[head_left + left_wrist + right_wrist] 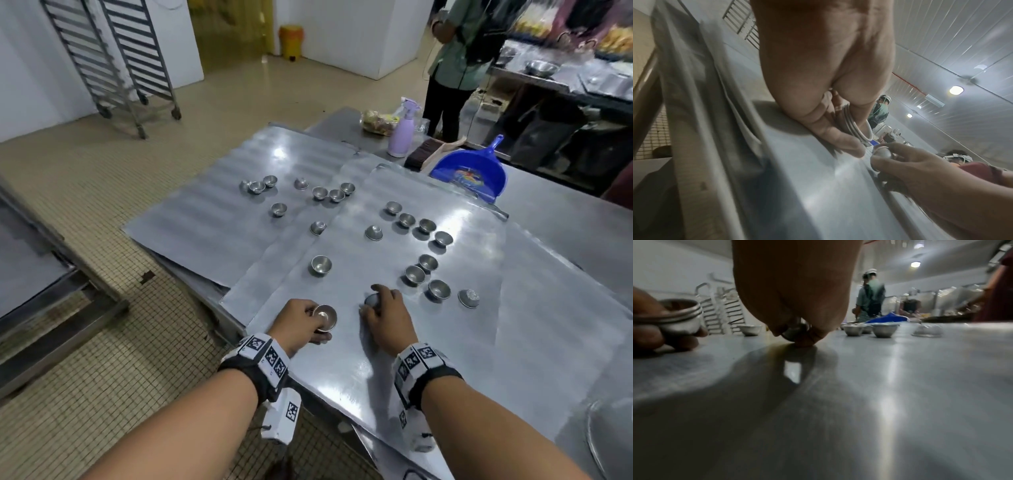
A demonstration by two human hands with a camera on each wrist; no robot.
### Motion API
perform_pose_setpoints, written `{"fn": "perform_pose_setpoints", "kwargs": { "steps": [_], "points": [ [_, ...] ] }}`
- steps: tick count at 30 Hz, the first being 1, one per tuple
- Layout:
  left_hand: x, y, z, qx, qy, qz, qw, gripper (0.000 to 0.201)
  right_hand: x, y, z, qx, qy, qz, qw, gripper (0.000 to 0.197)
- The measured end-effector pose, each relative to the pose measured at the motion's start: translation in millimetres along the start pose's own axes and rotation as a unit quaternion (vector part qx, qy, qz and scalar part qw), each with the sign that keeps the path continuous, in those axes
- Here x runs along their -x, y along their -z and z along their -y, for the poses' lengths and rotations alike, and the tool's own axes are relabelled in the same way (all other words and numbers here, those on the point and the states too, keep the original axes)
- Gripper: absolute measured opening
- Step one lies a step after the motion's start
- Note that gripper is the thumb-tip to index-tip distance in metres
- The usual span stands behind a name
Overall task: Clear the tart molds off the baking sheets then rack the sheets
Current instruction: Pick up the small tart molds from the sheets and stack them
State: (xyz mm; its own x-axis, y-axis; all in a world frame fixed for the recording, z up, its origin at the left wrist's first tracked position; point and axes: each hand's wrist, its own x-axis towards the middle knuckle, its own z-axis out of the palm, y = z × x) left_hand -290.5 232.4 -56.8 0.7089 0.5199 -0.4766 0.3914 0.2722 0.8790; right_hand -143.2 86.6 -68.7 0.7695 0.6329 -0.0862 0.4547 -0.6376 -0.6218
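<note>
Tart molds scattered on top baking sheet | left hand grasps nested stack, likely collecting one-handed | right hand pinches single mold off sheet, probably to nest

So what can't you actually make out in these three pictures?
- Head view: the small metal tart mold under the right hand is mostly covered by fingers.
- Left wrist view: the count of nested metal molds gripped by the left hand; the palm covers them.
- Right wrist view: the background workers are blurred.
</note>
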Motion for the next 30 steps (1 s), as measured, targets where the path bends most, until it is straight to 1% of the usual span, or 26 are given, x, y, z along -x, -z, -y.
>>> {"fn": "perform_pose_setpoints", "kwargs": {
  "steps": [3,4,8,11,13,14,16,17,18,21,24,28,30],
  "points": [
    [-5.9,-13.8,-4.2,-0.012,-0.015,0.01,1.0,0.011,13.6,5.0,-11.6,-0.019,-0.004,-0.021,1.0,0.018],
    [-7.7,-19.3,-5.0,-0.018,-0.017,0.016,1.0,0.012,17.6,7.6,-15.9,-0.01,-0.009,-0.023,1.0,0.014],
    [-12.6,-34.9,-4.3,-0.029,-0.025,0.033,0.999,0.013,37.6,21.2,-28.9,0.013,-0.042,-0.027,0.999,0.018],
    [-15.3,-36.9,-2.7,-0.029,-0.033,0.035,0.998,0.013,53.1,30.8,-32.9,-0.002,-0.065,-0.045,0.997,0.018],
    [-16.5,-36.4,-2.2,-0.027,-0.033,0.039,0.998,0.012,59.8,34.3,-35.6,-0.029,-0.079,-0.052,0.995,0.025],
    [-16.5,-36.5,-2.6,-0.027,-0.032,0.041,0.998,0.012,61.6,35.7,-37.4,-0.037,-0.082,-0.05,0.995,0.032],
    [-15.1,-37.2,-3.6,-0.029,-0.031,0.042,0.998,0.011,62.6,35.7,-40.9,-0.037,-0.088,-0.036,0.995,0.055],
    [-14.4,-37.4,-4.1,-0.03,-0.033,0.043,0.998,0.011,61.8,34.4,-42.9,-0.034,-0.093,-0.031,0.995,0.064],
    [-13.1,-37.8,-4.9,-0.031,-0.035,0.044,0.998,0.011,61.1,32.9,-44.2,-0.03,-0.096,-0.032,0.994,0.067],
    [-9.9,-37.5,-6.4,-0.025,-0.039,0.043,0.998,0.012,57.0,30.8,-45.3,-0.011,-0.091,-0.026,0.995,0.068],
    [-6.4,-33.9,-8.2,-0.024,-0.042,0.04,0.998,0.018,54.4,31.7,-37.6,0.018,-0.077,0.002,0.997,0.065],
    [-6.8,-23.4,-9.8,-0.032,-0.045,0.04,0.998,0.018,53.8,31.0,-30.2,0.025,-0.074,-0.005,0.997,0.041],
    [-8.5,-16.7,-12.5,-0.036,-0.048,0.031,0.998,0.019,52.3,30.9,-26.8,0.031,-0.077,-0.001,0.997,0.039]
  ]
}}
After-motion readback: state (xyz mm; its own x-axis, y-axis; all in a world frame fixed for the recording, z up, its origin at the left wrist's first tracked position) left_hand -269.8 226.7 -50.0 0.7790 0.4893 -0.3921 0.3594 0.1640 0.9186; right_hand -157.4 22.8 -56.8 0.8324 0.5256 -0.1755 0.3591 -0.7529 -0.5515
